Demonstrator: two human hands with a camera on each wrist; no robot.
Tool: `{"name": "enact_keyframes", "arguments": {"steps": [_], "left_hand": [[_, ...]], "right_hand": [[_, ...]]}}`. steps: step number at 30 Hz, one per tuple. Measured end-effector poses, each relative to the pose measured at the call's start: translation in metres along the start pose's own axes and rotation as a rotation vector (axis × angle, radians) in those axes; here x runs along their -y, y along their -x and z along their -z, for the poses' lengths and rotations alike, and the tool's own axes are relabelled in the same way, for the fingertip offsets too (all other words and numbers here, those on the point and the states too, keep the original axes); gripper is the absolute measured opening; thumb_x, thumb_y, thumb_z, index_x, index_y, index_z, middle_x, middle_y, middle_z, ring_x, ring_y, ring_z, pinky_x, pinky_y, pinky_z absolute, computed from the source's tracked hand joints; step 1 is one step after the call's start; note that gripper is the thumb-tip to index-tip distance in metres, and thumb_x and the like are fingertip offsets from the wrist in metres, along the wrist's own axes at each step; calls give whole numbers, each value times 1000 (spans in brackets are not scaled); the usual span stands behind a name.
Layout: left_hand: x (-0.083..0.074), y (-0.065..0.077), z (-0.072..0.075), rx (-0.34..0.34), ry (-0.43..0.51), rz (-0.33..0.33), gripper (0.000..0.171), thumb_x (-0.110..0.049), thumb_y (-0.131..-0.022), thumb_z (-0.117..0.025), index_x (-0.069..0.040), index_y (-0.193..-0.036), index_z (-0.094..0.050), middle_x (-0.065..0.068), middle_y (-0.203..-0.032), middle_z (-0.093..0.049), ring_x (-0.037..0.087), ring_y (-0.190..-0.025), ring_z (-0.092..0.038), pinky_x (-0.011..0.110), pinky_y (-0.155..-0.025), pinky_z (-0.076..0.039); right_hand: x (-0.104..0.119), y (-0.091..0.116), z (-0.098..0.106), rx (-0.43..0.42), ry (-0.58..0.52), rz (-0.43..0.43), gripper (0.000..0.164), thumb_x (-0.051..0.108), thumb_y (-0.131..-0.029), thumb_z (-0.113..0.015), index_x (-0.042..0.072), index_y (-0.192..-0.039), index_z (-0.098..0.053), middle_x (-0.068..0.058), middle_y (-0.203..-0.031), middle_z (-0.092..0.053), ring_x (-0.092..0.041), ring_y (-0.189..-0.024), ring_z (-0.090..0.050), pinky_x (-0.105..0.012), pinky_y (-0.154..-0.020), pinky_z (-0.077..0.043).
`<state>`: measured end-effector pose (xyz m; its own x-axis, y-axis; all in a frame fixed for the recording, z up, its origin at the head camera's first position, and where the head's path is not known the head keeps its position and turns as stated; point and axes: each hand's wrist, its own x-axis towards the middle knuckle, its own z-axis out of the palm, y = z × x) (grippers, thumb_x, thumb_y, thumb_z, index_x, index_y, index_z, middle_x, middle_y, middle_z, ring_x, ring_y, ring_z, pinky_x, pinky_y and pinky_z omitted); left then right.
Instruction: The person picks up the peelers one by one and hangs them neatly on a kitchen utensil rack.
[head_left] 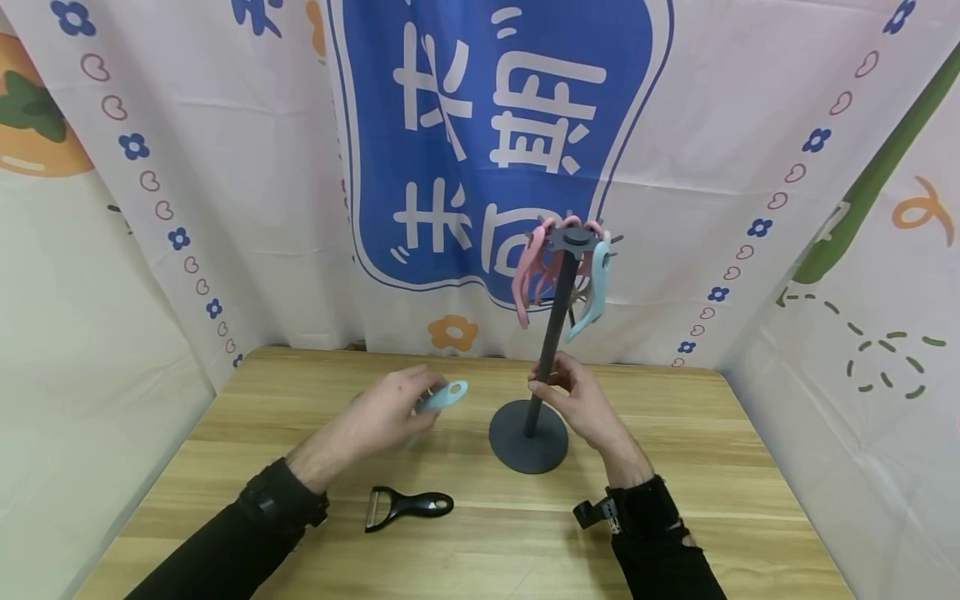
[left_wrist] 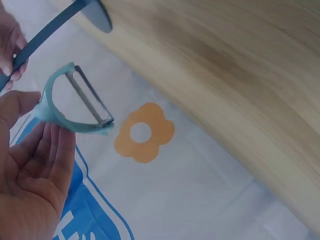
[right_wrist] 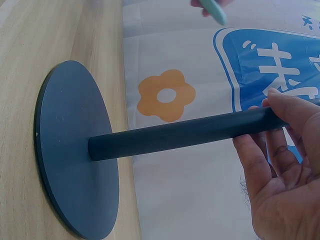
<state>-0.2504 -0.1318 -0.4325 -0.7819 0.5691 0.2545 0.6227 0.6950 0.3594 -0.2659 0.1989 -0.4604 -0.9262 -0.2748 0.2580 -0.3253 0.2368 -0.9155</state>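
Observation:
My left hand (head_left: 390,408) pinches a light blue Y-shaped peeler (left_wrist: 55,112) between thumb and fingers, held above the table. Its holed handle end points toward the stand in the head view, and its metal blade shows in the left wrist view. The fingers of my right hand (head_left: 577,400) grip the dark grey pole (right_wrist: 185,132) of an upright stand, whose round base (right_wrist: 75,155) rests on the table. Around the stand's hooked top (head_left: 576,238) hang several pink utensils (head_left: 528,275) and a light blue one (head_left: 597,287); their exact kind is hard to tell.
A black Y-shaped peeler (head_left: 416,505) lies on the wooden table (head_left: 525,542) in front of my left hand. Behind the table's back edge hangs a white cloth (head_left: 285,250) printed with a blue sign and flowers, with further cloth at both sides.

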Motion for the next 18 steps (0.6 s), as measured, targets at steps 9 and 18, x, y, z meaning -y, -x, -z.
{"name": "enact_keyframes", "arguments": {"steps": [9, 18], "left_hand": [[-10, -7, 8, -181, 55, 44, 44, -18, -92, -77, -14, -134, -66, -2, -113, -66, 10, -94, -66, 22, -73, -59], [-18, -11, 17, -355, 102, 69, 43, -17, -91, -78, -13, -132, -65, -1, -112, -66, 13, -98, -66, 29, -76, -62]], "right_hand": [[-2, -1, 0, 0, -3, -1, 22, 20, -99, -71, 14, -119, -64, -9, -116, -67, -28, -108, -66, -48, -93, -57], [-1, 0, 0, 6, -7, -1, 23, 20, -99, -71, 13, -119, -64, -10, -116, -66, -28, -108, -66, -48, -93, -57]]}}
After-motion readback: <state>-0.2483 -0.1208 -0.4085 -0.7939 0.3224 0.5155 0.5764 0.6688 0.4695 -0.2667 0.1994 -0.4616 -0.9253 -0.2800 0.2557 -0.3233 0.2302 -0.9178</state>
